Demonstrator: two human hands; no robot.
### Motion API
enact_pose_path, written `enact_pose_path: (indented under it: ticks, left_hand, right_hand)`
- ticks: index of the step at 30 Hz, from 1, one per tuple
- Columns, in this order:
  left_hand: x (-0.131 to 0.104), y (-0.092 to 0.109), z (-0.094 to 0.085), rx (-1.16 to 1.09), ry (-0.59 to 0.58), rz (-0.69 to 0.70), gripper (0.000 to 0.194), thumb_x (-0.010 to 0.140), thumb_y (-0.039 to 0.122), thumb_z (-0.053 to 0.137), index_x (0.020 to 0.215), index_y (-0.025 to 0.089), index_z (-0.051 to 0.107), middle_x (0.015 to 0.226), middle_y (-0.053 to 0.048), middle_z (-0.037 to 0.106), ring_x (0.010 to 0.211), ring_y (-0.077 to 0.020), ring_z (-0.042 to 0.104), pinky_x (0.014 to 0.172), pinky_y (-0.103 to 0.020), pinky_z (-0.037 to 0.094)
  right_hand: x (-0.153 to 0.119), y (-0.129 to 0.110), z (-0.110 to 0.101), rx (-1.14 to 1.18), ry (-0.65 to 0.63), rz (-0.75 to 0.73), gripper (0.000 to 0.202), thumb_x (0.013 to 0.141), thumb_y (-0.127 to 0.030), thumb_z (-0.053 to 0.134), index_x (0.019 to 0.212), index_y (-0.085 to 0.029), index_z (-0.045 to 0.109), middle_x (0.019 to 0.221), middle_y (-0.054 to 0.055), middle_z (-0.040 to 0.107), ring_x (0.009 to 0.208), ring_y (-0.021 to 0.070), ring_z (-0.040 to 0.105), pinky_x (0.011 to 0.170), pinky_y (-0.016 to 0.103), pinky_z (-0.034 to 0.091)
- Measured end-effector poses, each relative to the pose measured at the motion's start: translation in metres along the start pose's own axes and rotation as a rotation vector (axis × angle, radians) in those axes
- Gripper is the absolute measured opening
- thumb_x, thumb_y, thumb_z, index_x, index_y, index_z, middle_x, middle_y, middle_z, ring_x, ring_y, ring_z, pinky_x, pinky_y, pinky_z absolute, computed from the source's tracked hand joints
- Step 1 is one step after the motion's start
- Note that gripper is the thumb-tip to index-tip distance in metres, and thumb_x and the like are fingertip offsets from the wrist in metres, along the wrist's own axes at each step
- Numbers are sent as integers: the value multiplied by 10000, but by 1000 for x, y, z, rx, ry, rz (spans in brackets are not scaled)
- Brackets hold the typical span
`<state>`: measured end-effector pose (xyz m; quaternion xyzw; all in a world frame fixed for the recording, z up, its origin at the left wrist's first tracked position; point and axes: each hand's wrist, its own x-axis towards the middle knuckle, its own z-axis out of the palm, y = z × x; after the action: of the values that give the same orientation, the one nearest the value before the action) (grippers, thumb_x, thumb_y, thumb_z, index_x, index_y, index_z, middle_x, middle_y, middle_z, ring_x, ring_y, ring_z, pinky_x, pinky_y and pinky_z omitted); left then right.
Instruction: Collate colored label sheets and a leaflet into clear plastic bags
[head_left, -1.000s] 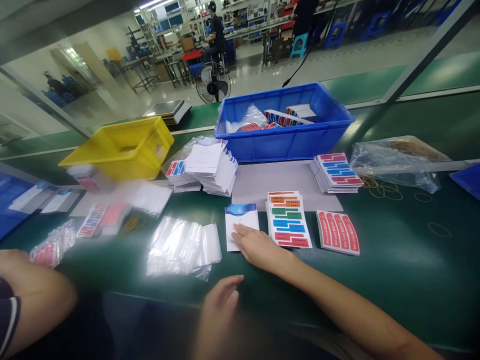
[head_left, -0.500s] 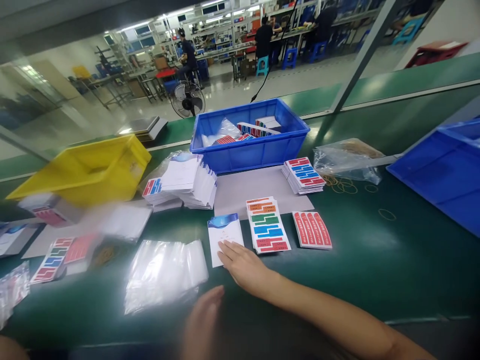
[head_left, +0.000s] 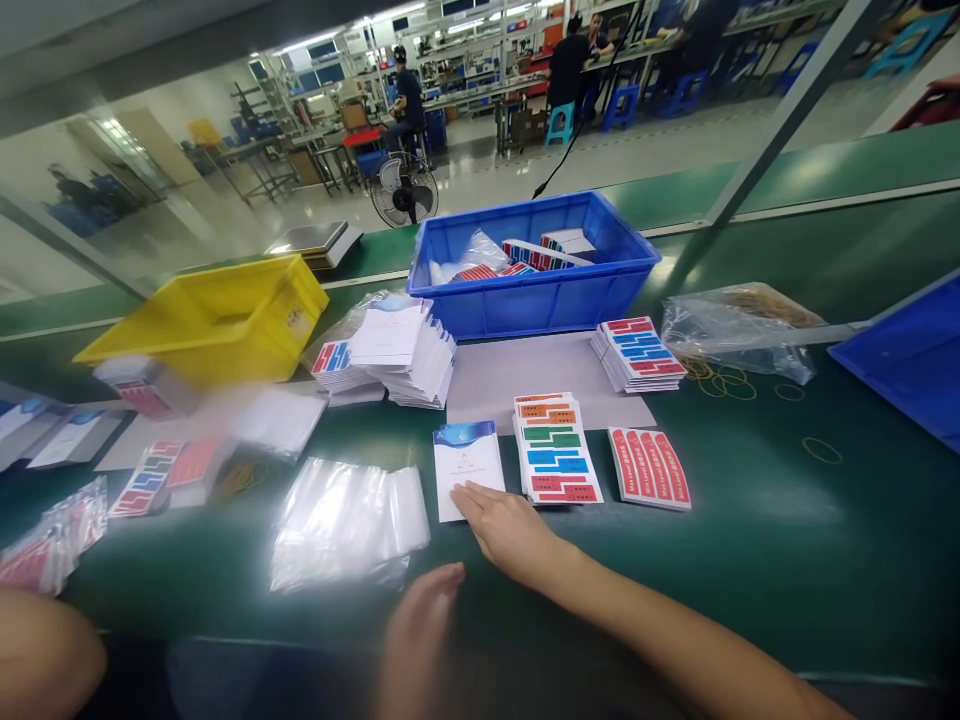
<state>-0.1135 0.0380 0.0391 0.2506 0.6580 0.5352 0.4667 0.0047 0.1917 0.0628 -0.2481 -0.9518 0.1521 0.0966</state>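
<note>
White and blue, the booklet [head_left: 471, 455] lay on the surface [head_left: 750, 560] under the right hand [head_left: 514, 530], fingers outstretched, not closed; seemingly a pick-up, next calling for a grip on its near edge. The left hand [head_left: 422, 615] was too blurred to judge. Half a second earlier, the right fingers rested higher up the cover.

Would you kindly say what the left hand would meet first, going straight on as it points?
The left hand would probably meet the right hand, on the booklet; depth is unclear.
</note>
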Motion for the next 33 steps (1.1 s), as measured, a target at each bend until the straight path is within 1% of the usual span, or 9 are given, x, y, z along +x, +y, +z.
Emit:
enact_pose_path:
  ticks: [2, 4, 6, 8, 12, 17, 23, 28, 33]
  left_hand:
    - [0, 0, 0, -8, 8, 0, 395, 773, 518, 640, 967, 190, 741, 1099, -125, 712, 1090, -308, 633, 1031, -459, 474]
    - [1, 0, 0, -8, 13, 6, 399, 766, 523, 644, 962, 190, 742, 1088, -124, 716, 1074, -306, 640, 1018, -453, 485]
    - [2, 0, -1, -5, 13, 9, 400, 766, 524, 643, 964, 191, 742, 1085, -121, 718, 1065, -302, 642, 1011, -446, 491]
    - [2, 1, -1, -4, 13, 6, 395, 772, 520, 638, 969, 193, 741, 1090, -117, 717, 1071, -298, 638, 1014, -441, 487]
    - [2, 3, -1, -16, 6, -6, 385, 789, 510, 623, 979, 194, 735, 1106, -113, 710, 1091, -296, 627, 1029, -447, 471]
    - [5, 2, -3, -22, -33, -21, 384, 816, 492, 599, 1020, 189, 717, 1149, -121, 688, 1132, -291, 600, 1057, -449, 442]
    - [6, 6, 2, -99, -73, -55, 356, 824, 463, 600, 1003, 178, 716, 1125, -133, 687, 1103, -281, 611, 1025, -426, 460]
    - [2, 18, 14, -258, 9, -92, 334, 802, 453, 631, 951, 168, 721, 1067, -140, 707, 1041, -280, 644, 970, -407, 477]
    - [1, 15, 15, -292, 11, -112, 353, 775, 463, 662, 935, 153, 719, 1059, -150, 706, 1026, -280, 648, 962, -412, 469]
  right_hand:
    - [0, 1, 4, -5, 12, 15, 391, 888, -36, 437, 1254, -71, 569, 1269, 146, 623, 1214, 233, 563, 987, 339, 507]
    - [0, 2, 11, -34, 53, 8, 350, 927, -163, 498, 1257, -71, 569, 1337, 160, 566, 1271, 264, 506, 1045, 390, 462]
    - [-1, 3, 20, -92, 116, -14, 408, 912, -255, 568, 1271, -61, 561, 1389, 174, 512, 1307, 300, 458, 1075, 430, 429]
    - [-3, 5, 28, -149, 169, -44, 419, 910, -222, 563, 1294, -54, 544, 1380, 177, 519, 1295, 292, 475, 1068, 416, 441]
    - [-8, 6, 34, -136, 193, -123, 390, 901, -76, 462, 1276, -79, 566, 1302, 144, 600, 1223, 229, 554, 1034, 355, 477]
    - [-7, 9, 33, -127, 230, -93, 415, 900, -159, 534, 1298, -43, 543, 1383, 194, 509, 1286, 298, 484, 1037, 428, 471]
    - [-9, 10, 25, 11, 232, -126, 297, 943, -122, 456, 1168, -131, 649, 1210, 106, 668, 1143, 210, 617, 979, 346, 522]
    - [-11, 10, 27, -58, 218, -99, 427, 894, -219, 594, 1293, -72, 553, 1400, 187, 493, 1319, 300, 445, 1068, 452, 434]
    - [-13, 12, 31, 19, 257, -133, 255, 922, -133, 520, 1137, -128, 657, 1219, 112, 661, 1149, 220, 613, 990, 366, 514]
